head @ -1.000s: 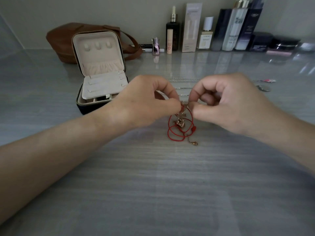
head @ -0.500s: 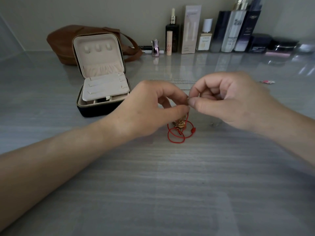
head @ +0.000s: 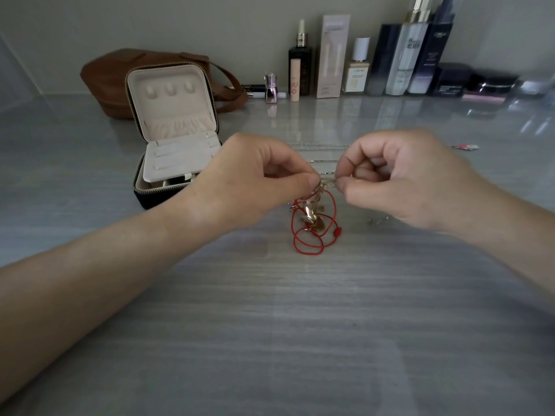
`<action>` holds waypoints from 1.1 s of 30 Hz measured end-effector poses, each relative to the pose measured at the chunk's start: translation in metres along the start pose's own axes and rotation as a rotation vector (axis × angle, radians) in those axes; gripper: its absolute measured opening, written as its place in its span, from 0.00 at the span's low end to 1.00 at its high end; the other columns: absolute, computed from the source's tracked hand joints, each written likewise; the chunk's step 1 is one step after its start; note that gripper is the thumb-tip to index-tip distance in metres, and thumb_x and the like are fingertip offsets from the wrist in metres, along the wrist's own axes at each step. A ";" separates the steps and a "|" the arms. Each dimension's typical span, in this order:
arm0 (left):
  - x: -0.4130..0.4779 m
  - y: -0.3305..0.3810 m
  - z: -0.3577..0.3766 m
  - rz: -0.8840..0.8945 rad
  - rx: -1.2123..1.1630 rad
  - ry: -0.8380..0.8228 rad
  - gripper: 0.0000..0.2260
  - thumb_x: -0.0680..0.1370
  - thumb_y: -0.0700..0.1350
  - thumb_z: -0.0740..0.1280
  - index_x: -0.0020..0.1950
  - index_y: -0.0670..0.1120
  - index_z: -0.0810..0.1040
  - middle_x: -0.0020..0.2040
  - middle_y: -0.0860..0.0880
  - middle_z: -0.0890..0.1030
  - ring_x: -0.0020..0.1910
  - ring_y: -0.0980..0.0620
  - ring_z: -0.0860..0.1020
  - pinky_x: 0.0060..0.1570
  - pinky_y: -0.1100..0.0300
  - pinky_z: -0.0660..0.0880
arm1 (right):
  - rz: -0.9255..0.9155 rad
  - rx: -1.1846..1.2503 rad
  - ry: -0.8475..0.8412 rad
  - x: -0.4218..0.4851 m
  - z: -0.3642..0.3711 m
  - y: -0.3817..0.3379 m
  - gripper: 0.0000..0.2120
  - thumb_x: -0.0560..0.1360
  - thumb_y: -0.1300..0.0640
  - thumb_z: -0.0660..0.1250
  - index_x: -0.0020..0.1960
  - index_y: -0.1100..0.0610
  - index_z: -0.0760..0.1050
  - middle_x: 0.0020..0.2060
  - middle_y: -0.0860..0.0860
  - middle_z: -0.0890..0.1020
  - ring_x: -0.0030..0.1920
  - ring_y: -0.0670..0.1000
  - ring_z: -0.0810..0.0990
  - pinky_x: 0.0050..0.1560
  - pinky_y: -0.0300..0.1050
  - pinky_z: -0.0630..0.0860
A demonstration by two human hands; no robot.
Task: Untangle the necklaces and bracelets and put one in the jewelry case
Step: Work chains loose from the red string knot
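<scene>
Glossy grey streaked counter (head: 270,325) runs to a pale wall. Left hand (head: 249,187) and right hand (head: 405,181) are both curled, each pinching the top of the tangle (head: 309,235) at centre. Jewelry case (head: 171,115) stands open back-left: black shell, cream lining, lid upright. Brown leather bag (head: 105,76) sits behind it. Cosmetic bottles (head: 402,55) line the wall. The tangle is red cord loops wound with gold chain, its lower loops on the counter. Thin silver chains (head: 318,145) lie behind the hands.
</scene>
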State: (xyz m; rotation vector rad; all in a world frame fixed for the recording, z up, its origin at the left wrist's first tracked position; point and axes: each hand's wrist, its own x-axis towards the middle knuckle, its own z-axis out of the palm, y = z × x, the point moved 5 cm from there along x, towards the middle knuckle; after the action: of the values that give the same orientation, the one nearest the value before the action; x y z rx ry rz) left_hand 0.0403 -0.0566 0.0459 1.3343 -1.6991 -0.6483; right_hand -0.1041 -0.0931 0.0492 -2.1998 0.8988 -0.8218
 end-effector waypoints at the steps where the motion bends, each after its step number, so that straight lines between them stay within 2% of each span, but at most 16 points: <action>1: 0.000 0.001 0.000 0.015 0.039 -0.010 0.07 0.71 0.39 0.72 0.37 0.50 0.81 0.31 0.56 0.82 0.31 0.64 0.78 0.35 0.73 0.73 | 0.000 -0.010 0.006 0.000 0.000 0.000 0.04 0.65 0.59 0.69 0.33 0.52 0.76 0.21 0.44 0.68 0.24 0.43 0.66 0.27 0.30 0.64; 5: 0.000 0.001 0.000 0.025 0.147 -0.008 0.09 0.71 0.38 0.70 0.35 0.51 0.78 0.27 0.59 0.78 0.28 0.64 0.73 0.29 0.74 0.67 | 0.018 -0.021 0.049 0.001 -0.004 0.004 0.07 0.67 0.61 0.69 0.33 0.52 0.76 0.23 0.46 0.70 0.26 0.42 0.67 0.28 0.31 0.66; 10: 0.004 -0.008 -0.004 -0.101 -0.027 0.047 0.09 0.73 0.37 0.67 0.36 0.49 0.77 0.25 0.56 0.77 0.27 0.62 0.73 0.27 0.71 0.68 | 0.015 0.002 0.023 -0.003 -0.008 0.001 0.04 0.68 0.57 0.70 0.38 0.48 0.78 0.29 0.43 0.77 0.25 0.41 0.70 0.28 0.27 0.66; 13: 0.005 -0.009 -0.004 -0.130 -0.088 0.076 0.09 0.75 0.36 0.65 0.37 0.48 0.75 0.26 0.54 0.77 0.26 0.61 0.73 0.27 0.70 0.68 | -0.012 -0.045 -0.017 -0.003 -0.003 0.001 0.03 0.69 0.54 0.71 0.39 0.47 0.79 0.30 0.47 0.80 0.28 0.40 0.74 0.31 0.29 0.70; 16: 0.005 -0.008 -0.003 -0.133 -0.130 0.082 0.09 0.77 0.36 0.63 0.39 0.47 0.74 0.30 0.53 0.78 0.27 0.60 0.74 0.30 0.65 0.68 | -0.022 -0.054 0.003 -0.002 -0.002 0.004 0.03 0.71 0.55 0.70 0.39 0.51 0.80 0.30 0.51 0.81 0.27 0.47 0.73 0.31 0.36 0.70; 18: 0.004 -0.007 -0.002 -0.116 -0.148 0.078 0.09 0.78 0.37 0.62 0.41 0.48 0.73 0.30 0.54 0.78 0.29 0.60 0.74 0.32 0.64 0.69 | -0.017 -0.044 0.003 -0.002 -0.002 0.004 0.03 0.72 0.56 0.69 0.40 0.53 0.80 0.33 0.57 0.81 0.32 0.57 0.76 0.31 0.43 0.72; 19: 0.004 -0.007 -0.002 -0.101 -0.155 0.070 0.09 0.78 0.37 0.61 0.41 0.48 0.73 0.30 0.55 0.78 0.29 0.60 0.74 0.33 0.65 0.69 | -0.013 -0.031 0.000 -0.002 -0.001 0.004 0.03 0.72 0.56 0.69 0.40 0.54 0.80 0.33 0.58 0.81 0.32 0.58 0.76 0.31 0.45 0.73; 24: 0.003 -0.006 0.001 -0.055 -0.164 0.006 0.09 0.79 0.37 0.60 0.43 0.48 0.73 0.32 0.57 0.81 0.34 0.60 0.76 0.36 0.67 0.72 | 0.061 -0.032 -0.032 -0.002 0.003 0.009 0.06 0.73 0.59 0.68 0.37 0.54 0.78 0.23 0.43 0.78 0.23 0.42 0.75 0.29 0.42 0.74; 26: 0.003 -0.007 0.002 -0.059 -0.179 0.006 0.09 0.79 0.37 0.60 0.43 0.48 0.73 0.33 0.56 0.82 0.36 0.60 0.78 0.37 0.67 0.73 | 0.067 -0.037 -0.019 -0.002 0.003 0.009 0.06 0.73 0.59 0.68 0.37 0.53 0.78 0.24 0.45 0.79 0.23 0.43 0.75 0.30 0.41 0.74; 29: 0.003 -0.009 0.002 -0.092 -0.227 0.020 0.08 0.80 0.37 0.59 0.43 0.48 0.72 0.33 0.54 0.82 0.37 0.57 0.80 0.38 0.65 0.74 | 0.052 -0.019 0.014 -0.001 0.000 0.008 0.03 0.72 0.57 0.69 0.40 0.52 0.80 0.34 0.52 0.83 0.32 0.52 0.78 0.36 0.43 0.76; 33: 0.004 -0.011 0.004 -0.142 -0.279 0.030 0.09 0.80 0.37 0.58 0.43 0.47 0.70 0.33 0.52 0.83 0.38 0.55 0.82 0.39 0.63 0.74 | 0.010 0.036 0.010 -0.001 -0.002 0.006 0.05 0.72 0.58 0.69 0.43 0.48 0.76 0.28 0.48 0.78 0.26 0.47 0.71 0.28 0.37 0.69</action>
State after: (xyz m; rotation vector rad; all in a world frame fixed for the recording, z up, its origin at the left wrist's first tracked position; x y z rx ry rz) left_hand 0.0423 -0.0637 0.0360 1.2641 -1.4381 -0.9075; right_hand -0.1086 -0.0966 0.0457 -2.1604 0.8925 -0.8380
